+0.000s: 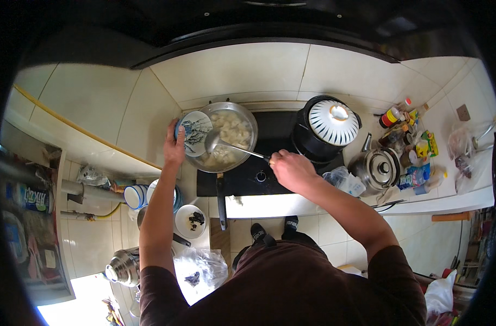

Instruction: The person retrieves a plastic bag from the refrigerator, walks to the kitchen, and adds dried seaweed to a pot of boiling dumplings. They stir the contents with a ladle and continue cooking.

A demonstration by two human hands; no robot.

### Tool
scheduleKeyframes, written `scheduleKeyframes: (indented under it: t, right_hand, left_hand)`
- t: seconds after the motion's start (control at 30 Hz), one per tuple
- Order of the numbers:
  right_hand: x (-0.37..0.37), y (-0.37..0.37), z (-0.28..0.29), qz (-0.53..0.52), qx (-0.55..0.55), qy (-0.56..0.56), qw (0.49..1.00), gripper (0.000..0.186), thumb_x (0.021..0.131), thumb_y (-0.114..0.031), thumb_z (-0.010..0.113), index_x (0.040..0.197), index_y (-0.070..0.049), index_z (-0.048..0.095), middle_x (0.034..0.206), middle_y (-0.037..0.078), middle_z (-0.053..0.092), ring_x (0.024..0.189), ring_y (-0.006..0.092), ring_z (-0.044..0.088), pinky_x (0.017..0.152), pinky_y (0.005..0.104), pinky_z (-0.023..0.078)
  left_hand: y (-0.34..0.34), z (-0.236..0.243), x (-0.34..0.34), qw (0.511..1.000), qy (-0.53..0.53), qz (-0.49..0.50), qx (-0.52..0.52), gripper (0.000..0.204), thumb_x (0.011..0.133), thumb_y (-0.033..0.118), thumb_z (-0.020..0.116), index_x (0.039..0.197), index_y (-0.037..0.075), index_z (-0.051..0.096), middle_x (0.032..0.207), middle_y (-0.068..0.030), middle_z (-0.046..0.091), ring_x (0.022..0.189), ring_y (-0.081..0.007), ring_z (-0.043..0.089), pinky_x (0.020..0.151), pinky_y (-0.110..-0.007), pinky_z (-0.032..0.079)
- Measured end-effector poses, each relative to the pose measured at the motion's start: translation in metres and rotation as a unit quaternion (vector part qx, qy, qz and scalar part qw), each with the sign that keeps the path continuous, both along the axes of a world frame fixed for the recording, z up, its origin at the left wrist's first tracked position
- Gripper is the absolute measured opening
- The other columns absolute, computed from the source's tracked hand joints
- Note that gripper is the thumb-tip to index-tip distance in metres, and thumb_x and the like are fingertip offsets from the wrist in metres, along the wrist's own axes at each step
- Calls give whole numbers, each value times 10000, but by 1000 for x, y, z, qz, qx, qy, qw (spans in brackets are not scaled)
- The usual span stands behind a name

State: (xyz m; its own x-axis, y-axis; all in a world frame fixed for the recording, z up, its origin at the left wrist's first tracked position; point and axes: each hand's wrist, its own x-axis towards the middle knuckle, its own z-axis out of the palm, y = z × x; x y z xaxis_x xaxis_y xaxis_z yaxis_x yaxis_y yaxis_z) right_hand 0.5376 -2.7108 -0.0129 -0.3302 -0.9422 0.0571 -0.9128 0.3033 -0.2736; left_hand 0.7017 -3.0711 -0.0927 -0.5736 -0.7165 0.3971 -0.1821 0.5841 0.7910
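Note:
My left hand [174, 145] grips a bowl [195, 142] with a dark blue pattern inside and holds it tilted over the left part of a steel pan [253, 120]. In the pan, pale dumplings [234, 132] sit in cloudy liquid. My right hand [292, 171] is closed around the end of a ladle [238, 148]. The ladle's metal head is at the bowl's right edge, above the pan. Whether the ladle holds anything, I cannot tell.
Right of the pan on the black stove [270, 130] stands a black pot [301, 137] with a white striped lid [332, 122]. A steel kettle [379, 169] and several bottles [392, 117] are farther right. The pan's handle [222, 204] juts toward me, near a white bowl [183, 224] with dark pieces.

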Motion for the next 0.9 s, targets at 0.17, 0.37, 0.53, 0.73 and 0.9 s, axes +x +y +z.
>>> scheduleKeyframes:
  t: [0.17,0.37,0.53,0.73,0.9]
  right_hand:
    - [2,21,-6,-46,-29,-15,998,153,894,-179,613,883,-35,563,823,135,609,724,323,655,631,419,545]
    - [14,11,-28,-28,-101,-33,994,162,904,-177,594,852,-24,581,814,153,627,686,315,668,604,400,556]
    - [13,-3,-31,-26,-70,-35,997,167,902,-189,606,884,-25,576,825,147,621,705,333,658,608,411,547]
    - [9,35,-6,-16,-56,-7,998,161,903,-175,594,869,-18,586,844,152,623,722,317,668,625,405,549]
    - [8,53,-29,-85,-108,-129,982,214,929,-221,599,867,-17,578,780,159,625,691,336,646,602,391,522]
  left_hand:
    - [1,-4,1,1000,-9,19,-8,496,997,452,498,1360,114,509,1271,-234,571,1161,-360,561,998,-414,433]
    - [13,6,-1,1000,-10,20,-17,516,994,469,494,1369,115,502,1261,-240,573,1162,-370,557,996,-419,435]
    - [21,11,-3,999,-17,17,-29,521,994,471,489,1378,120,494,1255,-246,573,1160,-378,556,992,-422,437]
    - [14,4,13,999,-1,49,11,528,995,484,483,1385,128,488,1290,-214,563,1178,-333,554,991,-397,432]
    - [27,-2,22,940,150,125,281,662,985,575,442,1417,74,410,1320,-133,547,1210,-277,536,945,-363,447]
